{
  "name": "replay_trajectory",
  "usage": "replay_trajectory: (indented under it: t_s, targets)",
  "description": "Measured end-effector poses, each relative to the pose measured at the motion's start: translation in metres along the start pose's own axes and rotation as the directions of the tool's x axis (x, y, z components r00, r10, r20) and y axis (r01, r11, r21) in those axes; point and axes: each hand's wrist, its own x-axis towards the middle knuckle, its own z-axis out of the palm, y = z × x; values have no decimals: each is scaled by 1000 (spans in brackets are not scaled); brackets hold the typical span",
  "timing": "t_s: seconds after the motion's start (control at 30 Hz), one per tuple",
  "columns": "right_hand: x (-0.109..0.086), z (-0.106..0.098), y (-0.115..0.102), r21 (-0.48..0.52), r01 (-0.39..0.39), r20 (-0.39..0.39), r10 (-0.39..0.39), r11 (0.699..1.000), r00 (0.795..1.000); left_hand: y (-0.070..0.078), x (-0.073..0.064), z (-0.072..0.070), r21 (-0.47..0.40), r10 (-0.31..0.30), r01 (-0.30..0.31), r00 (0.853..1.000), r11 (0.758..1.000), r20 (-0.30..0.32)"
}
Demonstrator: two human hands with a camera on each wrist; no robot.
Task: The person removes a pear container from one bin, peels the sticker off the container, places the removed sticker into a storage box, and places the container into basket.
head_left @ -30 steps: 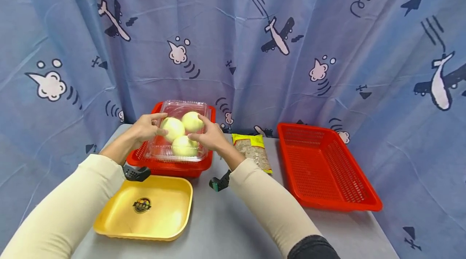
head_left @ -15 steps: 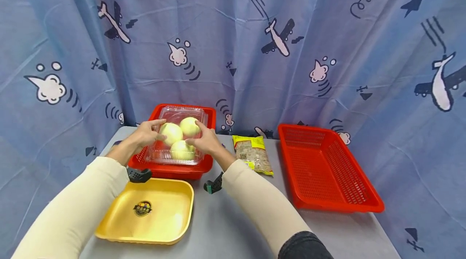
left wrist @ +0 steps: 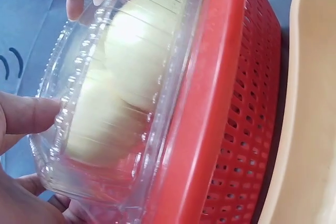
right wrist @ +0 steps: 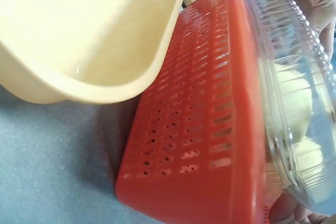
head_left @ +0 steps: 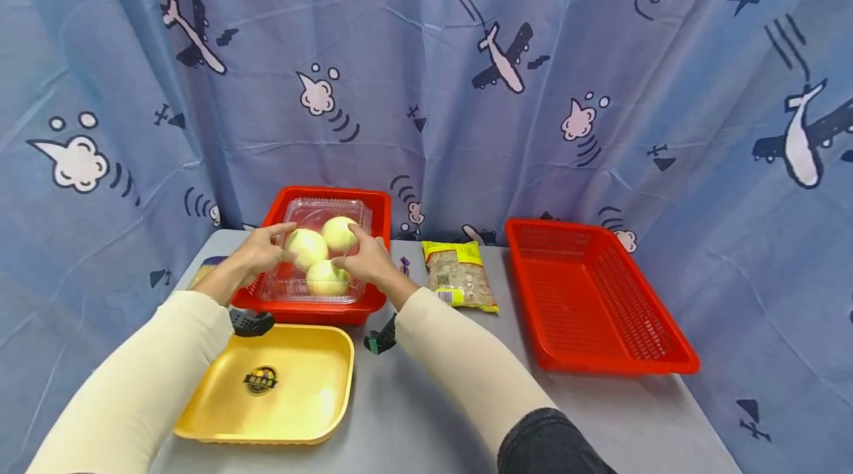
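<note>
A clear plastic clamshell box [head_left: 285, 287] with a ridged rim sits low over the red basket [head_left: 379, 218] at the left back. Three pale yellow round fruits [head_left: 308, 249] show through its plastic; their exact kind is unclear. My left hand [head_left: 261, 250] grips the box's left side, thumb on the rim in the left wrist view. On the opposite side, my right hand [head_left: 372, 261] holds the box with thumb and fingers. In the right wrist view the box [right wrist: 294, 40] overlaps the basket's rim [right wrist: 244, 98]. How far its base reaches inside is hidden.
A yellow tray [head_left: 300, 385] lies in front of the basket. Right of it are a purple-wrapped small item [head_left: 404, 265] and a yellow-topped bag [head_left: 460, 278]. Another red basket [head_left: 580, 304] stands on the right. Behind everything hangs a blue patterned curtain [head_left: 426, 89].
Both hands have lowered the box a little toward the red basket, so more of the basket's back rim shows behind it. The hands keep their hold. The head view has shifted slightly.
</note>
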Motion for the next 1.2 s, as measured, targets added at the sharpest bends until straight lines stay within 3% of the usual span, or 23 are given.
replay_trajectory:
  t_s: [0.5,0.8,1.2]
  targets:
    - [4,16,1,32,-56,-27,57,998,998,-11,8,0,23,-3,3,1000,1000,-12]
    - [3,26,-2,-43,-106,-16,106,993,994,-22,8,3,38,-30,31,999,999,-17]
    - [7,27,-2,-76,-154,-15,153,985,988,-22,14,11,84,1,-1,1000,996,-4]
